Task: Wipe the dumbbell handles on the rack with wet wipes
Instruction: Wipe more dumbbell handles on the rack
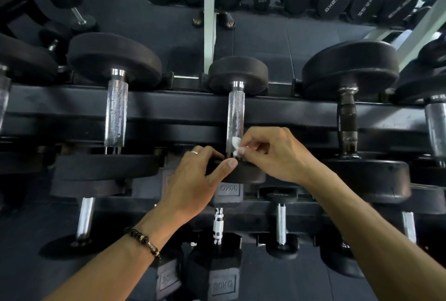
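1. Pinching a small wet wipe (236,145) between thumb and fingertips, the right hand (272,153) is held against the near end of the middle dumbbell handle (235,117) — apparently so the knurled steel is rubbed.
2. The near weight head (251,173), at 6 o'clock of that handle, is gripped by the left hand (193,180), probably to steady it.
3. On the upper rack rail (169,105) five handles are counted, two only partly in view; one wipe is seen.

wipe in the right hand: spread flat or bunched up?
Bunched. The wet wipe shows only as a small crumpled white wad pinched in the right hand, against the lower end of the middle dumbbell handle.
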A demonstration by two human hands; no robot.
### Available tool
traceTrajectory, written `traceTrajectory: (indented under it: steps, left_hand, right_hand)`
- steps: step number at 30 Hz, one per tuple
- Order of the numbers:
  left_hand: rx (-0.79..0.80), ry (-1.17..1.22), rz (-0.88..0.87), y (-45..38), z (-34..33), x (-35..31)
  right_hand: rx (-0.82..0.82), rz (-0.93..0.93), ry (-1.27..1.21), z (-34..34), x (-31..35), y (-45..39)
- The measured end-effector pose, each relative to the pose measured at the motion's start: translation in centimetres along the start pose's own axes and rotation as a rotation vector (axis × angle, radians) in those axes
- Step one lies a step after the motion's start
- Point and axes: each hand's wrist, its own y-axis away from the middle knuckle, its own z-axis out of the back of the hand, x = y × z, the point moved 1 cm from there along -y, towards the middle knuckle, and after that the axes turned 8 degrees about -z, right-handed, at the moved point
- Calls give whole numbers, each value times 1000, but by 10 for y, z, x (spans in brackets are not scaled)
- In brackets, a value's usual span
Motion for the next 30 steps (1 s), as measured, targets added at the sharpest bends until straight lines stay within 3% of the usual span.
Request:
traceTrajectory:
  steps: [7,13,15,17,20,21,26,30]
  left_hand:
    - [-12,7,2,1,-2,0]
    - [-16,39,9,1,-2,-3]
    - [-9,44,9,1,-2,0]
    - [-10,61,15,1,-2,1]
    - [-14,57,9,1,-2,-2]
    - [-13,55,6,1,-2,-4]
    - [0,40,4,1,-2,-1]
    - [-3,48,1,0,-2,0]
  right_hand:
    - [44,-129,8,-1,0,-9]
    - [-294,-112,-198,3,6,-30]
    - [-331,-108,-237,4,5,-36]
    - [-205,-119,-221,4,2,-25]
    - [109,-187,-119,2,1,-5]
    - [117,-191,-114,4,1,-6]
    - [-281,-141,-342,4,3,-36]
    - [-249,-180,-356,-12,-6,-15]
